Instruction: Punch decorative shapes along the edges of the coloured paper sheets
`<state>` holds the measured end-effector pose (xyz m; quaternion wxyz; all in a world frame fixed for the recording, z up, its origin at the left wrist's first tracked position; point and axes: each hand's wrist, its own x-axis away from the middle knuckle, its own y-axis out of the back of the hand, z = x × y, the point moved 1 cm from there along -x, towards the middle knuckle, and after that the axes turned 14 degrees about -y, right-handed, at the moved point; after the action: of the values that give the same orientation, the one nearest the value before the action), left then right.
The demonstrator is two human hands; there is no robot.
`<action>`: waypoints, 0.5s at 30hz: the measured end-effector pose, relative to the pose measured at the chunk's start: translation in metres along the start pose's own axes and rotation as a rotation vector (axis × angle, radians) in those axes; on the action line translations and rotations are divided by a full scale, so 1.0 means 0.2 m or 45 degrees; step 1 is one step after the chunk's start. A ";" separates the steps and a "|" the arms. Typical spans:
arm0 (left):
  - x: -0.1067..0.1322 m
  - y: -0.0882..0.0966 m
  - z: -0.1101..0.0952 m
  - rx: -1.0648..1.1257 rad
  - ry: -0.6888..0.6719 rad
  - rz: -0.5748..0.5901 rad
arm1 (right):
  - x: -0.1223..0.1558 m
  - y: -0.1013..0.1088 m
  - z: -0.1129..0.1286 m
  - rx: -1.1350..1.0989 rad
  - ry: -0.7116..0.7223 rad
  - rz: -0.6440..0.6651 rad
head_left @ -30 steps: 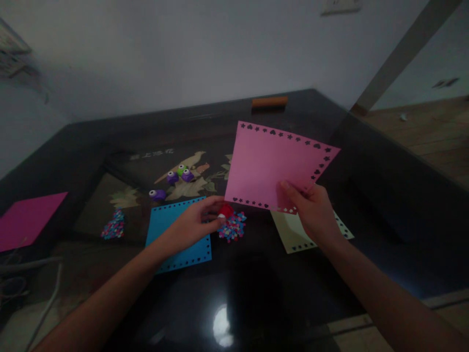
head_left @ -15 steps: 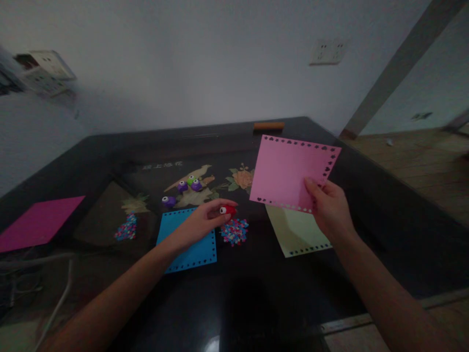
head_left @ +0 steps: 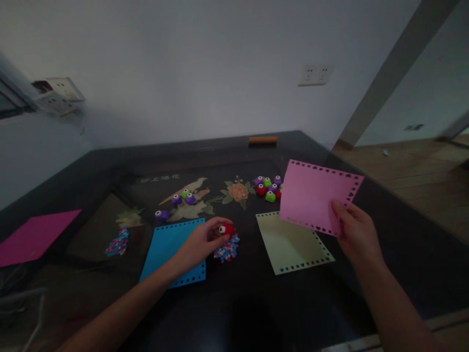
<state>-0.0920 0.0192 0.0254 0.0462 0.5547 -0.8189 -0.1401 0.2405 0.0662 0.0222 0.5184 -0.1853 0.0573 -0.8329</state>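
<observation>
My left hand (head_left: 207, 241) is closed on a small red craft punch (head_left: 227, 229) with a white eye-like button. It is just above a heap of coloured paper bits (head_left: 226, 249). A blue sheet (head_left: 172, 244) with holes along its edges lies partly under my left forearm. My right hand (head_left: 357, 227) pinches a pink sheet (head_left: 311, 193) by its right side, holding it up off the table. Punched shapes run along several of its edges. Beneath it lies a pale yellow sheet (head_left: 289, 247), also with holes along its edges.
Several red, green and purple craft punches (head_left: 270, 196) stand behind the pink sheet. More punches (head_left: 185, 194) sit left of centre. A magenta sheet (head_left: 34, 234) and another heap of paper bits (head_left: 118, 243) lie at left. An orange-brown bar (head_left: 263, 140) is near the wall.
My right hand has moved the pink sheet right and down, uncovering a cluster of punches and more of the yellow sheet. My left hand keeps the red punch by the heap. The view has shifted slightly.
</observation>
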 end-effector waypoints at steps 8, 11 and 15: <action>-0.36 -0.05 0.04 -0.307 -0.183 0.002 | 0.06 -0.03 0.04 0.008 -0.030 0.120; -0.62 -0.05 0.08 -0.447 -0.196 -0.071 | 0.06 -0.03 0.04 -0.010 -0.040 0.138; -0.93 -0.03 0.15 -0.686 -0.177 -0.154 | 0.04 -0.02 0.04 -0.062 -0.039 0.137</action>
<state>-0.0240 0.1936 0.0095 0.1273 0.5593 -0.7188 -0.3927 0.2375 0.0619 0.0323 0.5586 -0.2073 0.0795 -0.7991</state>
